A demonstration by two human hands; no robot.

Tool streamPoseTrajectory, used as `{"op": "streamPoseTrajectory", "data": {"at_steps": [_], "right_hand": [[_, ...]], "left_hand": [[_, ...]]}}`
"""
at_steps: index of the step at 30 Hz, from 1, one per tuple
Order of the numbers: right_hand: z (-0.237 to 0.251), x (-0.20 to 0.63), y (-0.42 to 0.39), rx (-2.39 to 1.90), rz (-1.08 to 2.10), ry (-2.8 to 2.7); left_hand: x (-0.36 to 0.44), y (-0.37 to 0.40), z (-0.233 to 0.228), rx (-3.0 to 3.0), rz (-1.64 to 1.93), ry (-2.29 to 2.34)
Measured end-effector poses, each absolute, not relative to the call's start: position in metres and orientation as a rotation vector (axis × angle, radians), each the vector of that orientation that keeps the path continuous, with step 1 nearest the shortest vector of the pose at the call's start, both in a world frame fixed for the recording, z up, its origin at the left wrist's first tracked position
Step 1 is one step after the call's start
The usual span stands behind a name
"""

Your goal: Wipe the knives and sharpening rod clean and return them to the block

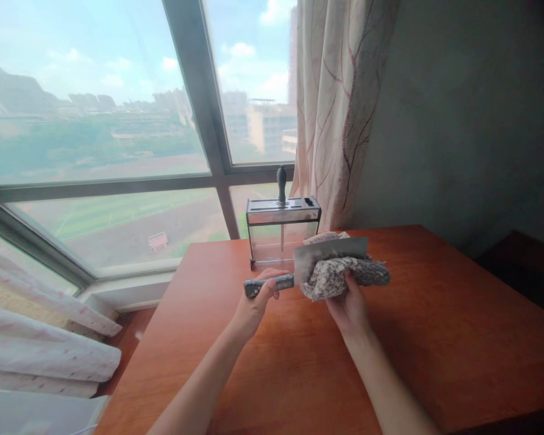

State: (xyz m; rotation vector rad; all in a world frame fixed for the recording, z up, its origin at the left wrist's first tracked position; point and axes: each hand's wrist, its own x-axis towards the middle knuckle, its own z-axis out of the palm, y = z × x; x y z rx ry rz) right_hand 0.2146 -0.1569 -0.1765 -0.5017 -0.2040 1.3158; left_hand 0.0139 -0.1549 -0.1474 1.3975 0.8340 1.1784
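L hand [256, 302] fingers curled rnd cleaver [315, 257] handle, R hand [351, 305] fingers clasping gray rag [329, 279] abt blade, knife block [283, 216] beyond fingers

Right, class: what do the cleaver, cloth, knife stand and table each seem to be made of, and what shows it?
Cleaver: probably steel; flat, grey, with a dull sheen.
Cloth: soft textile, shaggy and mottled grey and white; fibre unclear.
Knife stand: clear plastic or glass, being see-through, with a glossy, likely metal top.
Table: wood or veneer; reddish-brown, satin, perhaps faintly grained.
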Motion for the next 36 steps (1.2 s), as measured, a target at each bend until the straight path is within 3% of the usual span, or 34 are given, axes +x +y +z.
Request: {"op": "streamPoseTrajectory", "data": {"at_steps": [9, 21, 30, 36], "right_hand": [[-0.180, 0.181, -0.168, -0.457, 1.493, -0.277], [-0.187, 0.170, -0.167, -0.530, 1.586, -0.224], [-0.179, 0.209, -0.155, -0.582, 1.371, -0.072], [-0.174, 0.223, -0.153, -0.577, 1.288, -0.102]], "left_hand": [[0.040, -0.156, -0.165, 1.524, 1.252, 0.825], [0.015, -0.147, -0.159, 1.834, 1.214, 0.886], [0.001, -0.147, -0.140, 1.730, 1.079, 0.824], [-0.019, -0.141, -0.148, 1.450, 1.194, 0.796]]}}
